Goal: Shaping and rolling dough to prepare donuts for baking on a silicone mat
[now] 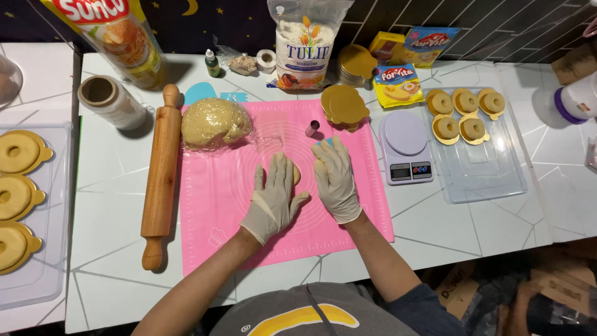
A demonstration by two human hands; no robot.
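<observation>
Pink silicone covers the middle of the white table (112,186): a baking mat (211,205) on which both gloved hands lie flat. The left hand (273,196) has its fingers spread and its palm down, pressing on a small piece of tan dough (297,175) that peeks out at the right edge of the hand, between the two hands. The right hand (336,180) lies just beside it, fingers close together and flat on the mat; it holds nothing that I can see, though whether its edge touches the dough is hard to tell from this view.

At the far left corner of the mat sits a large ball of dough in clear wrap (214,123). Left of the mat a wooden rolling pin (160,177) lies pointing near to far, with a roll of clear film (112,101) beyond it. A small metal round cutter (311,128) stands on the mat just beyond the hands, near a stack of gold cake boards (343,106). Right of the mat is a lilac kitchen scale (405,146), and further right a clear tray (485,168) with five ring-shaped pastries on gold boards (463,115). A flour bag (303,43) stands at the far edge. Another tray of rings (18,199) lies at the far left.
</observation>
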